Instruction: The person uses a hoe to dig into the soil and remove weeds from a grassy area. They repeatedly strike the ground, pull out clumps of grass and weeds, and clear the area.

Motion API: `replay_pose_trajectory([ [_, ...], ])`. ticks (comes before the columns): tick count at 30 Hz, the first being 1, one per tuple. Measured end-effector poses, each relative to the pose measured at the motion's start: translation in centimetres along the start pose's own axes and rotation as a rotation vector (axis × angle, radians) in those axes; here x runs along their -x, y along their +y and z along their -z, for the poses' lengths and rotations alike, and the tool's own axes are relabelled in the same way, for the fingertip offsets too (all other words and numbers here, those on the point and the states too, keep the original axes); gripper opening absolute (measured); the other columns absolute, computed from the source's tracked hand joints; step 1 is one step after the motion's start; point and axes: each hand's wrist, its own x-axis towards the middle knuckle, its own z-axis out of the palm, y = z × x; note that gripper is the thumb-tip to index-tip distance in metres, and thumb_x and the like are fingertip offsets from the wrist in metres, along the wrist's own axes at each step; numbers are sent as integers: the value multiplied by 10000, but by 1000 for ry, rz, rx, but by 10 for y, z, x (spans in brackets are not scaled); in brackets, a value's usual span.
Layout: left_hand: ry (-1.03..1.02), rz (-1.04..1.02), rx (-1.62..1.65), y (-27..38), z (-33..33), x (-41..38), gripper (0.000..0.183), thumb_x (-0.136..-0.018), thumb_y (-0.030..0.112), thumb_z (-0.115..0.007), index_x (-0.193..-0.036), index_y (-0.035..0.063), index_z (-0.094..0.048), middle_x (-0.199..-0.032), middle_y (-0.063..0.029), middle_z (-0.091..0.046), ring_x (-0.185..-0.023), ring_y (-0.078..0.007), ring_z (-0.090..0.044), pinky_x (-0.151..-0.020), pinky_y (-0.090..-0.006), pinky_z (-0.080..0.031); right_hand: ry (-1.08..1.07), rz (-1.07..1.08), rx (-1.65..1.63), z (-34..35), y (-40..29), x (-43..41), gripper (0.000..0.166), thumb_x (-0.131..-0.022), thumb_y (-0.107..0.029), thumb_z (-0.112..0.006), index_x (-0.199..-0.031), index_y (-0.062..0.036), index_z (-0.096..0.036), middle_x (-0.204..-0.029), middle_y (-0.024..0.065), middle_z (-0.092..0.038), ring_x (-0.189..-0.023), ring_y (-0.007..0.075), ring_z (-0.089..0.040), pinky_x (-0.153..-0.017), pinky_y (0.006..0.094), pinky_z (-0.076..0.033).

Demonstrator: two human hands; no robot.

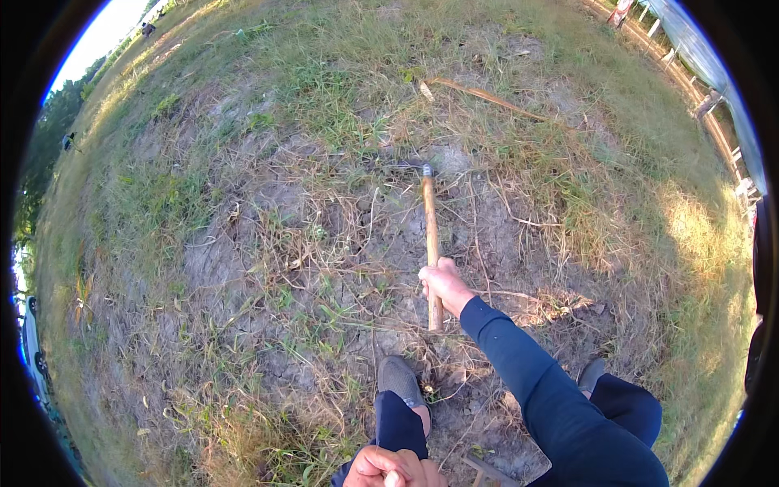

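Observation:
My right hand (pixel 447 283) grips the lower part of a wooden handle (pixel 431 225). The handle points away from me, and the dark metal head of this sickle-like hand tool (pixel 417 165) lies at its far end, down in grass and dry soil. Some of the blade is hidden by the grass. My left hand (pixel 394 467) is at the bottom edge, in front of my left knee, with its fingers curled; whether something thin is between them I cannot tell.
My grey shoes (pixel 397 380) stand on cracked soil with dry stems and weeds. A long dry leaf (pixel 487 96) lies beyond the tool. Near my feet is a partly seen wooden object (pixel 484 469). A vehicle (pixel 33 347) is far left; plastic sheeting (pixel 706 55) runs along the upper right.

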Motion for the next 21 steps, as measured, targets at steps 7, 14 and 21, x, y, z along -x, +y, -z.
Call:
replay_pose_trajectory([
  [7, 17, -27, 7, 6, 2, -5, 100, -1096, 144, -568, -1086, 47, -588, -794, -43, -509, -653, -144, -481, -588, -289, -421, -343, -49, 303, 15, 15, 64, 212, -875, -92, -708, -906, 21, -532, -728, 43, -571, -540, 142, -585, -474, 323, -500],
  [14, -106, -55, 18, 7, 21, -10, 113, -1096, 141, -567, -1086, 30, -586, -796, -52, -513, -653, -150, -480, -586, -295, -427, -26, 118, -21, -10, -25, -29, 172, -866, -83, -687, -868, -25, -526, -705, 43, -568, -553, 168, -590, -507, 346, -498],
  [21, -19, -82, 13, 15, 15, -6, 118, -1096, 139, -564, -1086, 24, -587, -799, -58, -516, -654, -151, -480, -581, -290, -428, -399, -17, 382, -45, 14, 44, 261, -896, -115, -673, -979, 69, -508, -770, 98, -587, -586, 191, -632, -499, 359, -523],
])
